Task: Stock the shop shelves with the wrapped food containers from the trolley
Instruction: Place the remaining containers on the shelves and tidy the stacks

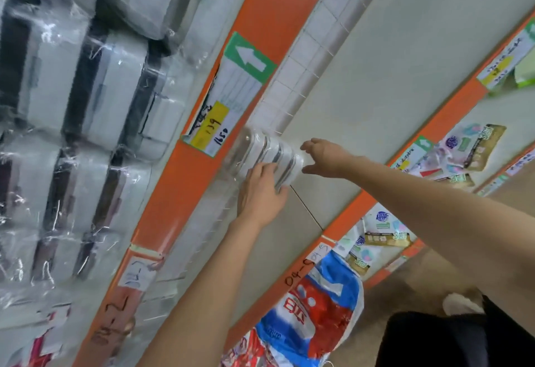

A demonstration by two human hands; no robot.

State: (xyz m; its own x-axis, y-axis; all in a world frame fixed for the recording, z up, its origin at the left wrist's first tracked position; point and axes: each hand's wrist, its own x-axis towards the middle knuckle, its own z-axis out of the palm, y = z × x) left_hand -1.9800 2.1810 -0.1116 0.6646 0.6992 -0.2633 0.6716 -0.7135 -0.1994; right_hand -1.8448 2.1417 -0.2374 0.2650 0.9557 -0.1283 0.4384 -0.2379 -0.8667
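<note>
A shrink-wrapped pack of white food containers [265, 149] lies on the pale shelf board [376, 77], close to the white wire grid [307, 56] at its back. My left hand [260, 192] grips the pack from the near side, fingers over its top and thumb under its edge. My right hand [325, 158] is at the pack's right end, its spread fingertips and thumb touching the wrap. Many more wrapped container packs [95, 82] are stacked on the neighbouring shelf at the left.
Orange shelf edges [260, 19] carry a price label with a green arrow [231, 88] and handwritten codes. The shelf below holds colourful packets [469, 149] and a blue, red and white bag [312, 308]. The view is strongly tilted. No trolley is in view.
</note>
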